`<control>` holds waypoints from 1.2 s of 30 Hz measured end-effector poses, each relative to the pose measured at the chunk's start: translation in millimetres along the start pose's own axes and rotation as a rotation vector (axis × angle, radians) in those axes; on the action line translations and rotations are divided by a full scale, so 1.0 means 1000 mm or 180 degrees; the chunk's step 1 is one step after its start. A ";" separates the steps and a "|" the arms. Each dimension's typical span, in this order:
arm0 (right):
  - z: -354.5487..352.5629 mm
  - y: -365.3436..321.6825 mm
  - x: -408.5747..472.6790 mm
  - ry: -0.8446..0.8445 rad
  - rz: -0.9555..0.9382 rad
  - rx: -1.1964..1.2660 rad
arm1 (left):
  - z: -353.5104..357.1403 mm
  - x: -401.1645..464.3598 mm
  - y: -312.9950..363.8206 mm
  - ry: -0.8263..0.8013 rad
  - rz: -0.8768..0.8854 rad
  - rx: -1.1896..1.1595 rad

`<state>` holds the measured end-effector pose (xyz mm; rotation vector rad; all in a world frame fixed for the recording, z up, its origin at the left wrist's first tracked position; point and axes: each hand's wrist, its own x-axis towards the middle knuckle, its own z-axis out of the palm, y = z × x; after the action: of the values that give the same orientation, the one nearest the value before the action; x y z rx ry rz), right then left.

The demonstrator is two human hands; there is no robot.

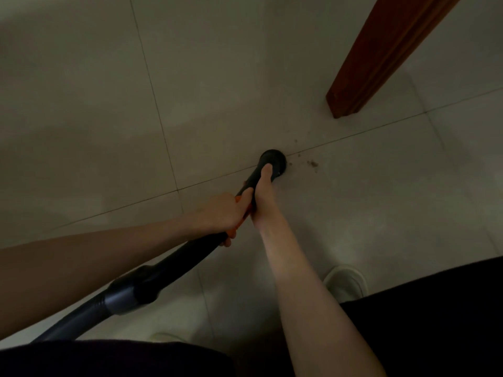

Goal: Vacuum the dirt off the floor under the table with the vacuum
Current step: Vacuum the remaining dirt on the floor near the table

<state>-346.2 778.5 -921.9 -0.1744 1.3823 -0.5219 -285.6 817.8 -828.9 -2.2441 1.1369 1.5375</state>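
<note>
A black vacuum wand (pixel 179 257) with an orange part at the grip runs from the lower left up to a round black nozzle (pixel 273 159) set on the tiled floor. My left hand (pixel 220 213) grips the wand at the orange part. Further down the tube, my right hand (pixel 260 197) holds it just behind the nozzle, thumb stretched along the tube. A small patch of brown dirt (pixel 312 164) lies on the tile just right of the nozzle, with finer specks along the grout line. The nozzle's mouth is hidden against the floor.
A reddish-brown wooden table leg (pixel 381 58) stands on the floor up and to the right of the nozzle. My white shoe (pixel 344 281) is at the lower right, another one (pixel 166 337) at the bottom centre. Pale floor tiles (pixel 109 104) spread to the left.
</note>
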 end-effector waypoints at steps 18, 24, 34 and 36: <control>0.040 -0.041 0.011 -0.0367 -0.0148 -0.0305 | -0.038 0.019 0.011 0.0241 -0.0138 -0.0532; 0.002 -0.018 -0.004 -0.0062 -0.0100 -0.0020 | -0.008 0.004 0.012 -0.0012 -0.0080 -0.0134; -0.034 -0.026 -0.011 0.0204 -0.0049 0.0256 | 0.007 0.003 0.031 -0.0184 0.0085 -0.0030; -0.041 -0.030 -0.009 0.0219 -0.0079 0.0358 | 0.009 0.004 0.037 -0.0221 0.0127 -0.0041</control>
<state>-393.7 764.1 -909.5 -0.0829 1.4150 -0.6298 -317.1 795.2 -827.0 -2.1708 1.1622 1.6290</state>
